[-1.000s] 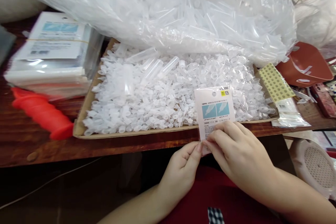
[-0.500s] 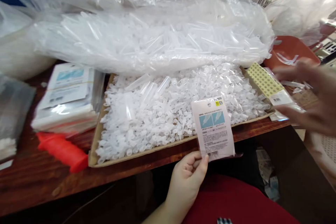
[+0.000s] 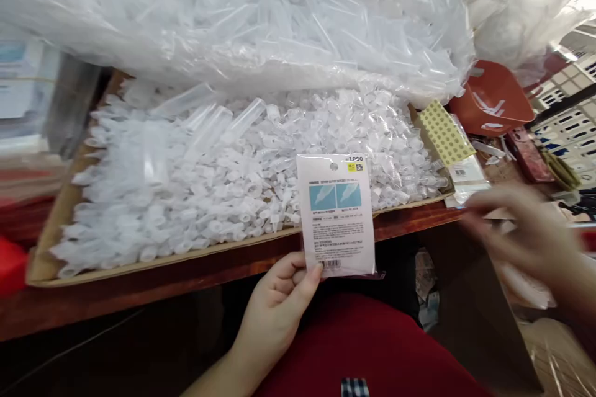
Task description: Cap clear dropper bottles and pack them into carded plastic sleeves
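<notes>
Left hand (image 3: 274,316) fingers pinch the thin, pale printed plastic packet (image 3: 339,214) at its bottom-left corner; likely light, floppy, slippery. Blurred right hand (image 3: 526,239): fingers' state unclear.

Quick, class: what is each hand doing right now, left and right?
Left hand: closed on the bottom corner of the printed packet.
Right hand: blurred, near the table edge; grip cannot be told.

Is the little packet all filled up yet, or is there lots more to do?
Done: nothing finished shows. In hand: the left hand pinches a flat printed packet by its lower corner, and it looks empty. The right hand is blurred, out by the packets at the table's right end. Left: the cardboard tray is heaped with clear caps, and the big bag behind bulges with tubes.
</notes>
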Motion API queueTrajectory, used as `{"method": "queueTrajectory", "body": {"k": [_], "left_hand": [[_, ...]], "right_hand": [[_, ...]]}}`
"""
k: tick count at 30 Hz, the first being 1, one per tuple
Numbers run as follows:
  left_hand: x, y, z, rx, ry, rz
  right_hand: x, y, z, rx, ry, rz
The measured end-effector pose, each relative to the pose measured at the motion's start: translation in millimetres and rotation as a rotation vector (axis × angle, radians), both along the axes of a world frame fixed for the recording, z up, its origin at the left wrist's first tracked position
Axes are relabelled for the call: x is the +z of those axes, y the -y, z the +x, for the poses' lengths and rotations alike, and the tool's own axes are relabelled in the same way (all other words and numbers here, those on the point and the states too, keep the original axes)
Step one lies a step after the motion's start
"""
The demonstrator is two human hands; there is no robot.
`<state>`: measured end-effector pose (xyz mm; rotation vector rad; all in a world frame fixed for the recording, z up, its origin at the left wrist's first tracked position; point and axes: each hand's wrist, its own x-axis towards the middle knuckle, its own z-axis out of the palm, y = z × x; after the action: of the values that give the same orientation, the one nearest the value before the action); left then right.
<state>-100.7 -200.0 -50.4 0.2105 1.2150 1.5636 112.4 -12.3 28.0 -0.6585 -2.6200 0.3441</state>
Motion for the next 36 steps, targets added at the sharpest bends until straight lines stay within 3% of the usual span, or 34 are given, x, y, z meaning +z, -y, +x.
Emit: {"method": "queueTrajectory", "body": {"k": [2, 4, 7, 9, 18, 26, 36], "left_hand": [[2.5, -0.1, 2.8, 0.01, -0.016, -0.023], [3.4, -0.5, 5.1, 0.001, -0.031, -0.044], [2.6, -0.9, 6.6, -0.03, -0.041, -0.054], [2.3, -1.5, 7.1, -0.034, -0.037, -0.05], [8.3, -6.1, 10.6, -0.008, -0.033, -0.045], [9.0, -2.8, -2.5, -0.167, -0.17, -0.06], [-13.5, 8.2, -16.4, -0.422, -0.206, 0.053]], "right_hand": [[-22.0, 14.6, -12.4, 0.174, 0.0, -0.22], [-47.6, 31.1, -26.8, 0.305, -0.137, -0.386], [-76.2, 48.1, -44.2, 0.305, -0.4, -0.415], [-84.1, 51.5, -50.0, 0.271, -0.458, -0.385], [-77.0, 52.1, -46.0, 0.296, -0.412, -0.465], [-69.8, 52.6, -49.2, 0.29, -0.387, -0.513], [-74.3, 56.4, -41.1, 0.149, -0.341, -0.682]]}}
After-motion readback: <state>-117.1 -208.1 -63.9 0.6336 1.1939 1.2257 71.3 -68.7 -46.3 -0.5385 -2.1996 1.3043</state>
